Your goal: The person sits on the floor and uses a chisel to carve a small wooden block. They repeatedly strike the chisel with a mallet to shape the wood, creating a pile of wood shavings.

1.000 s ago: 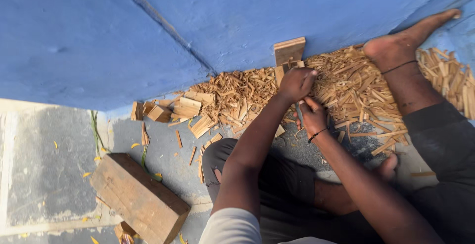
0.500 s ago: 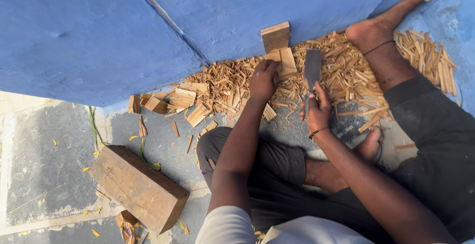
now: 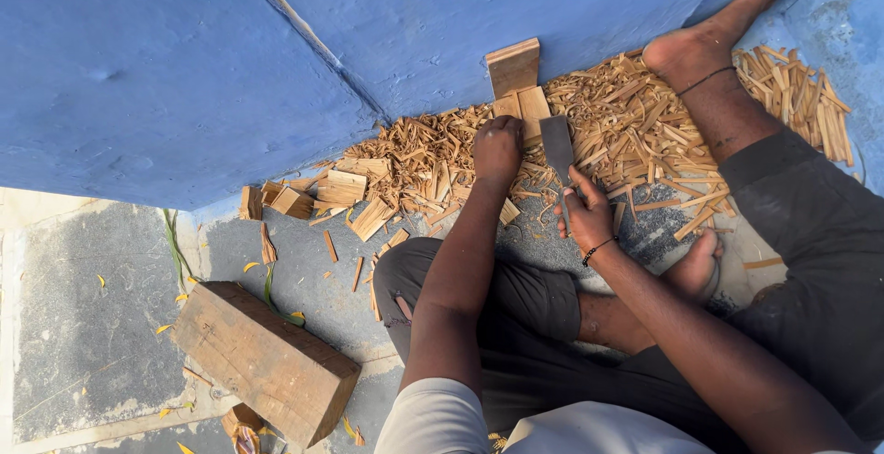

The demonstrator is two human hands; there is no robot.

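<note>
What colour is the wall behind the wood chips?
Blue, a rough painted wall, shown best in the head view.

Person sits on floor facing blue wall.

Heap of pale split wood strips lies along wall foot, ahead of both hands.

Small upright tan wood block leans on wall behind heap.

Left hand rests on flat tan wood piece just before that block.

Right hand right of left hand, holding flat-bladed metal chopper, blade beside wood piece.

Bare foot far right, against wall, amid strips.

Large rectangular brown timber block on floor, lower left, well apart from heap.
</note>
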